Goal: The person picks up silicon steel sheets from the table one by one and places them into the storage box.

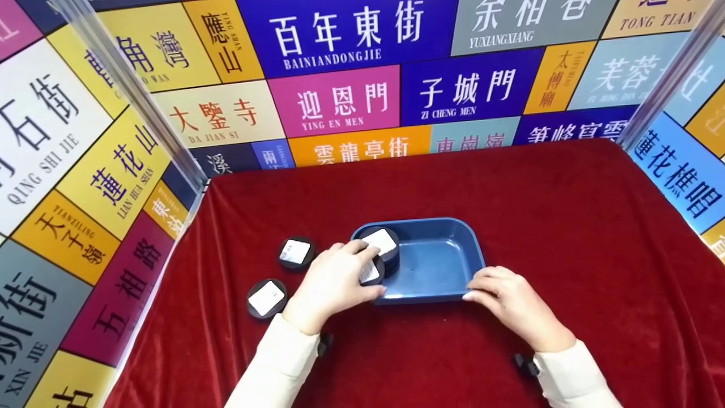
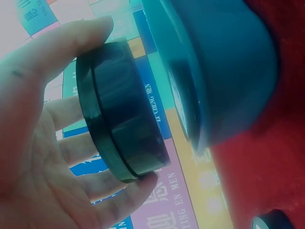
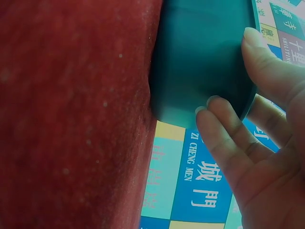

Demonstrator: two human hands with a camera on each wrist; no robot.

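Observation:
My left hand (image 1: 337,280) grips a round black jar (image 2: 126,109) by its sides, thumb on one side and fingers on the other. That jar has a white label on top and is over the left front part of a blue plastic bin (image 1: 433,263). Inside the bin, at its back left, another white-labelled black jar (image 1: 380,240) sits, partly covered by my left fingers. At the bin's right front corner, my right hand (image 1: 504,297) holds the wall, with the thumb at the rim and fingertips against the outer side (image 3: 205,62).
Two more black jars with white labels lie on the dark red cloth left of the bin, one farther back (image 1: 295,253) and one nearer (image 1: 267,298). Panels printed with place names (image 1: 334,102) enclose the table at the back and sides.

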